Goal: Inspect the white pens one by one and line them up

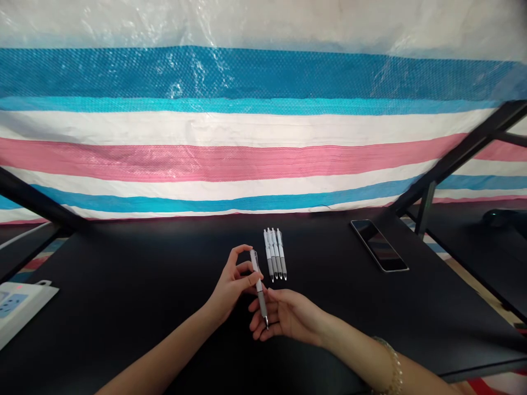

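Observation:
My left hand (229, 284) is closed on a white ballpoint pen (261, 300) with a grey grip, thumb and fingers around its upper barrel. The index fingertip rests at the pen's top end. The pen slants with its metal tip down, over the fingers of my right hand (297, 318). That hand is turned palm up with its fingers apart; whether they touch the pen I cannot tell. Just beyond the hands, several similar white pens (276, 253) lie side by side on the black table (164, 263), tips toward me.
A smartphone (379, 245) lies dark-screened at the right of the table. At the left edge sits a white power strip (28, 307). Black metal bars (442, 164) slant at both sides, and a striped plastic sheet (247, 164) hangs behind the table.

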`<control>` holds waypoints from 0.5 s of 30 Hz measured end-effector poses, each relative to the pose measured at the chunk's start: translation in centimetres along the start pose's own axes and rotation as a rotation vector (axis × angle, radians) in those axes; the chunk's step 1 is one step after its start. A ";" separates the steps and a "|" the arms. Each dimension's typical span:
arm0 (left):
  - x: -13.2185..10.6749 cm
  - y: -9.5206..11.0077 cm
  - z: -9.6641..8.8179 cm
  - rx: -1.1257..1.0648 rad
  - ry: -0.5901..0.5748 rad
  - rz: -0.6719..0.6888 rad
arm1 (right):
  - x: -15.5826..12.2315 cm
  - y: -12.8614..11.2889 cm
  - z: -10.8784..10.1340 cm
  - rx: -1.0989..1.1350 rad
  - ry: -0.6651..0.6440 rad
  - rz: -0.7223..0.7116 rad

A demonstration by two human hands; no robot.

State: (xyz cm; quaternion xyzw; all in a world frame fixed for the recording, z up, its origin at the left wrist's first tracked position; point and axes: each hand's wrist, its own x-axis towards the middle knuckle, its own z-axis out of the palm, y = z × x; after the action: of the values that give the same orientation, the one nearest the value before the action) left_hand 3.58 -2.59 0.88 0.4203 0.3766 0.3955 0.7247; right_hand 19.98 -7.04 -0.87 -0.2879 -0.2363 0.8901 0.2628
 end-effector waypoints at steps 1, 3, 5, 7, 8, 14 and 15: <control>0.0 0.0 0.0 -0.008 0.003 0.002 | 0.0 0.0 0.0 0.001 0.002 0.001; 0.0 0.0 0.0 -0.017 0.012 0.003 | 0.0 -0.1 0.0 0.003 0.003 0.001; 0.0 0.1 0.0 -0.017 0.015 -0.002 | 0.0 -0.1 0.1 0.002 0.001 -0.004; -0.1 0.2 0.0 -0.014 0.014 -0.006 | 0.0 0.0 0.1 0.000 -0.005 -0.008; -0.1 0.2 0.0 -0.014 0.012 -0.008 | 0.0 0.0 0.1 -0.002 -0.007 -0.010; -0.1 0.1 -0.1 -0.012 -0.004 0.002 | 0.0 0.1 0.0 0.000 -0.015 -0.017; -0.1 0.1 -0.1 -0.012 -0.004 0.003 | 0.0 0.1 0.0 0.000 -0.017 -0.018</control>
State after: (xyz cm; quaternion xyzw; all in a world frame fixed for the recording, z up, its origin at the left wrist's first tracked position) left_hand 3.44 -2.57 0.99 0.4173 0.3722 0.3980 0.7273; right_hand 19.97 -7.14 -0.91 -0.2782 -0.2411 0.8901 0.2686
